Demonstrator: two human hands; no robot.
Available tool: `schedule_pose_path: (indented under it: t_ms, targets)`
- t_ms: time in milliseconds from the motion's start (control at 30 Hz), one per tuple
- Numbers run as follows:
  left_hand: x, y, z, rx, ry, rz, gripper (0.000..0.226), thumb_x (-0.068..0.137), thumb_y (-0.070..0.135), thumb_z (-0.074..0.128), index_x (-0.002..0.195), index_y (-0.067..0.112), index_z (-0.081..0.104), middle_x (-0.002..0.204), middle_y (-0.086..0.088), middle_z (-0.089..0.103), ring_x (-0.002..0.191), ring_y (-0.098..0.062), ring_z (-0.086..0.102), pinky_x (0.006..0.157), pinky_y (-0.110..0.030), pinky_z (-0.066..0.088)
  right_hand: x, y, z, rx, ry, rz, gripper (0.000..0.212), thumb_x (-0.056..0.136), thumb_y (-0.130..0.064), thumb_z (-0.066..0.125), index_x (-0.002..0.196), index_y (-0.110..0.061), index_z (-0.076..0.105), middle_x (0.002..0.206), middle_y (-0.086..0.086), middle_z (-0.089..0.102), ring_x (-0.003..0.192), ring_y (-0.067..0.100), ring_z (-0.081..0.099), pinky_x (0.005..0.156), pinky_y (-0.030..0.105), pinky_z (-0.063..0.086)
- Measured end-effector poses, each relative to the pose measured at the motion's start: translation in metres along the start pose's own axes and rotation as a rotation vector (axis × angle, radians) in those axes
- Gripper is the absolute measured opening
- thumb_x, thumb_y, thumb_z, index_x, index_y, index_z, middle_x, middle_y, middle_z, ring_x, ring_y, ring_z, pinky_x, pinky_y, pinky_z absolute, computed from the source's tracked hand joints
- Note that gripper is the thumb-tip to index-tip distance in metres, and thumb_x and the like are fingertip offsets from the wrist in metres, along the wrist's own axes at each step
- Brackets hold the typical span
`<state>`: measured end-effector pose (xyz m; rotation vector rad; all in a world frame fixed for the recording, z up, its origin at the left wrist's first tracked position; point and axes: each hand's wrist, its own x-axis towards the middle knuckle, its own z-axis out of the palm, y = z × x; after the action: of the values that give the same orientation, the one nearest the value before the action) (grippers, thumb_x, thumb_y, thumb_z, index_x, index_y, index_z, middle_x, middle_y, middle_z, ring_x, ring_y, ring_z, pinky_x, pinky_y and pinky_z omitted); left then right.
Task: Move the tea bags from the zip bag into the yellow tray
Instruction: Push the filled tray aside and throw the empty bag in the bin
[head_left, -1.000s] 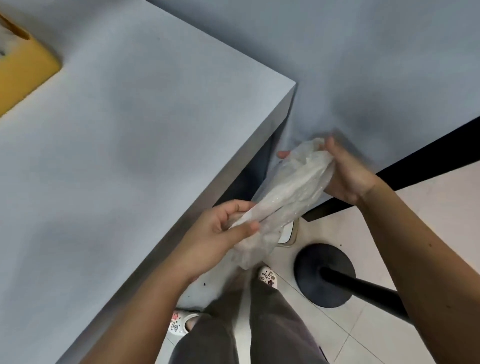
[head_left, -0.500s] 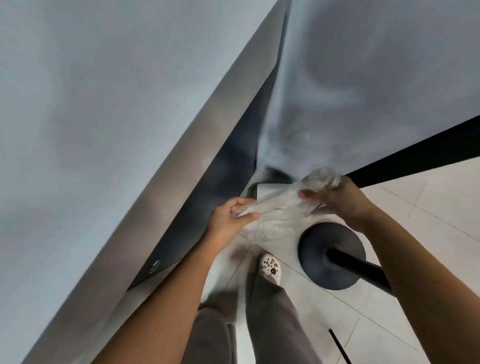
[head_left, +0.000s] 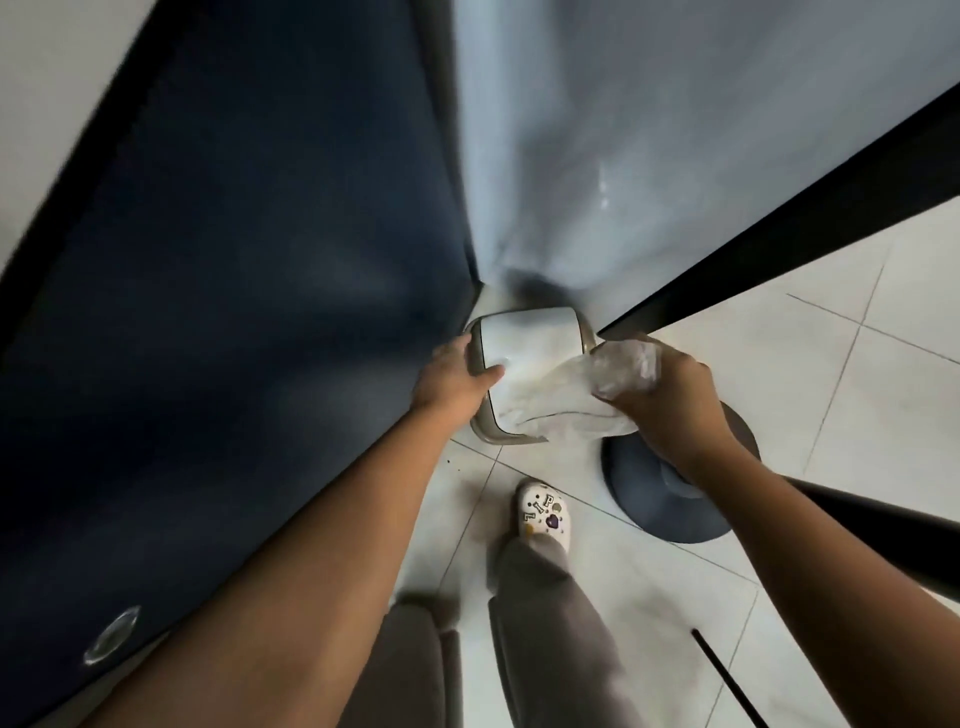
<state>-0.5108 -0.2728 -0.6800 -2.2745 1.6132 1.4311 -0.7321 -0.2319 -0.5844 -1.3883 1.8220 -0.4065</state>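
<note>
Leftmost, the left hand (head_left: 457, 379) reaches down to a small bin (head_left: 480, 415) on the floor, thumb laid on its white lid (head_left: 530, 343) and fingers hooked over the rim on the far side of the thumb, so it grips the bin's edge. Just right of that thumb, the crumpled zip bag (head_left: 566, 400) drapes across the lid, its loose end trailing toward the person. The bunched end is clenched in the right hand (head_left: 675, 400), which is closed tight around the plastic, just above a round stand base (head_left: 670, 499). No tea bags show through the plastic, and whether any remain inside cannot be told. The yellow tray is out of view. This looks like discarding the bag, and the main risk is throwing away a tea bag hidden in the folds. Also, the bag lies on top of the lid, so lifting or pushing that lid could tip the plastic onto the tiles beside the shoe (head_left: 543, 514), or trap its tail in the gap.
</note>
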Motion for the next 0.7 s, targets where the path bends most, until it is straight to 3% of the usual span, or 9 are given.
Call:
schedule_pose_path:
  t_ms: [100,200,300,367,533,700]
  targets:
    - [0.032,0.006,0.010,0.157,0.008,0.114,0.084,0.088,0.041,0.071,0.156,0.030,0.024,0.166,-0.001,0.016,0.148,-0.031,0.026,0.117,-0.048,0.030,0.009,0.016,0.013,0.013,0.054,-0.016,0.027,0.076,-0.009,0.073,0.099,-0.025,0.070,0.084,-0.009,0.067,0.082,0.017,0.062,0.065,0.013,0.037]
    - [0.061,0.010,0.017,0.272,-0.033,0.191,0.095,0.083,0.041,0.076,0.156,0.038,0.016,0.167,0.002,0.007,0.149,-0.032,0.023,0.116,-0.050,0.032,0.013,0.030,0.025,0.014,0.116,-0.023,0.030,0.075,-0.007,0.070,0.097,-0.026,0.070,0.082,-0.011,0.066,0.074,0.004,0.055,0.064,0.001,0.035]
    - [0.082,0.006,0.018,0.134,-0.123,0.220,0.104,0.078,0.045,0.080,0.158,0.035,0.014,0.166,-0.002,0.016,0.150,-0.027,0.022,0.120,-0.046,0.026,0.012,0.042,0.035,-0.002,0.148,-0.026,0.031,0.075,-0.007,0.070,0.100,-0.025,0.069,0.079,-0.020,0.058,0.074,-0.003,0.050,0.065,-0.004,0.031]
    - [0.088,0.001,0.018,0.064,-0.157,0.225,0.104,0.077,0.042,0.083,0.158,0.027,0.020,0.161,-0.003,0.030,0.146,-0.023,0.031,0.119,-0.038,0.028,0.012,0.050,0.042,-0.040,0.162,-0.025,0.031,0.075,-0.008,0.072,0.101,-0.025,0.068,0.084,-0.017,0.057,0.071,0.001,0.047,0.066,-0.004,0.031]
    - [0.084,-0.005,0.018,0.043,-0.094,0.298,0.094,0.077,0.032,0.084,0.154,0.027,0.031,0.154,-0.008,0.036,0.140,-0.025,0.039,0.114,-0.033,0.032,0.008,0.059,0.063,0.000,0.221,-0.057,0.041,0.070,0.003,0.070,0.102,-0.023,0.070,0.089,-0.008,0.062,0.072,0.002,0.048,0.067,-0.002,0.034]
    - [0.076,-0.016,0.020,0.068,-0.005,0.405,0.090,0.075,0.034,0.085,0.150,0.031,0.036,0.149,0.003,0.043,0.135,-0.018,0.044,0.110,-0.037,0.039,0.004,0.055,0.082,0.051,0.238,-0.088,0.048,0.068,0.008,0.069,0.104,-0.023,0.070,0.100,-0.004,0.066,0.081,0.013,0.060,0.072,0.019,0.047]
